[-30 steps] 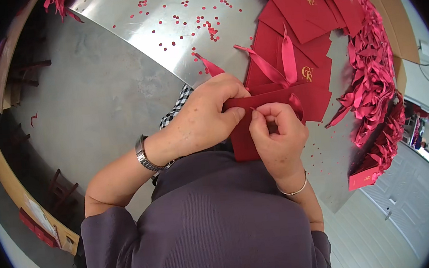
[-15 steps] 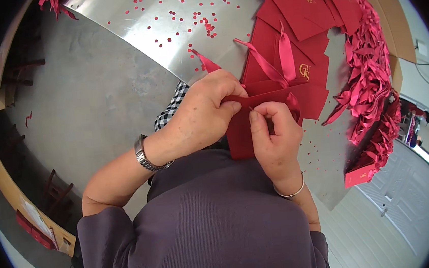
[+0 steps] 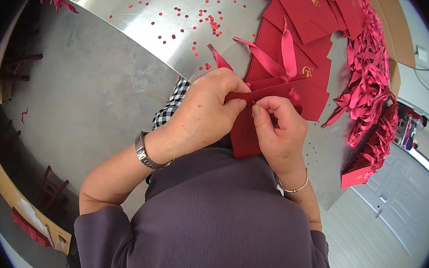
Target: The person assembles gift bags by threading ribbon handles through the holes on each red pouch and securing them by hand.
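Observation:
Close to my body, a red paper gift bag [image 3: 244, 139] is tilted against the table edge. My left hand [image 3: 207, 108] is closed, with thumb and fingers pinching the bag's upper edge. My right hand [image 3: 282, 134] is closed in a pinch just right of the left thumb, at the bag's face. A tiny dark tip shows at its fingertips, and a pink-red ribbon loop [image 3: 295, 99] curves out behind the fingers. Above the bag, two loose ribbon tails [image 3: 269, 64] stand up from its mouth. Another ribbon tail [image 3: 219, 58] sticks up behind my left hand.
Flat red bags [image 3: 298, 17] lie stacked at the far right of the metal table [image 3: 177, 55]. Beside them runs a thick row of ribboned bags [image 3: 367, 77], next to a cardboard box [image 3: 391, 21]. Red paper dots [image 3: 212, 24] are scattered over the tabletop.
Both hands keep their pinches at the bag's edge, with only a slight shift. The whole view has moved a little, and the table things appear slightly farther right.

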A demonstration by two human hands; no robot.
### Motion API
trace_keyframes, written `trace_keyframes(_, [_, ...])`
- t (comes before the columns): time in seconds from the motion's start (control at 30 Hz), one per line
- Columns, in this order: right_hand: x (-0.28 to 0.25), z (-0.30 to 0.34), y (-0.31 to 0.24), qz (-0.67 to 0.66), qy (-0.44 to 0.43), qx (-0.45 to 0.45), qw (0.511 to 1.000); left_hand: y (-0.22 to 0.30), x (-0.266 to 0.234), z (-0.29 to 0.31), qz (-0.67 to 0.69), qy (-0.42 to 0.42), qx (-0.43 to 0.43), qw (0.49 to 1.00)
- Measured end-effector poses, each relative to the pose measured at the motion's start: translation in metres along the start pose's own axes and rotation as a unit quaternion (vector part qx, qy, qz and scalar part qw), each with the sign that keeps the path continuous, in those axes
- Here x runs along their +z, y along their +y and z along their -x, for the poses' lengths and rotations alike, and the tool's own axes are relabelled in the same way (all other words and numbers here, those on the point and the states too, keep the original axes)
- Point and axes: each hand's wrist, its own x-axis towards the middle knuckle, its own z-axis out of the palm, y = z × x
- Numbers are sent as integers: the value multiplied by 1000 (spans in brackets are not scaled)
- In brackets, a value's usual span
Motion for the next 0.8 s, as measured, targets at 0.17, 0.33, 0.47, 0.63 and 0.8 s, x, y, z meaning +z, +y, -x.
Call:
trace_keyframes(0.17, [-1,-9,-5,22,-13,-25,999,0,2,1,0,15,26,1000])
trace_keyframes(0.33, [0,-13,-6,195,-21,-143,970,3,5,2,-28,23,85,996])
trace_keyframes(0.47, [-4,-15,-9,21,-62,48,997,3,5,5,-53,24,89,994])
trace_keyframes(0.63, [-8,-18,-2,-165,-87,205,961,5,4,2,-45,11,88,995])
trace_keyframes(0.8, [-4,-14,-2,-247,-57,222,942,6,3,2,5,1,29,1000])
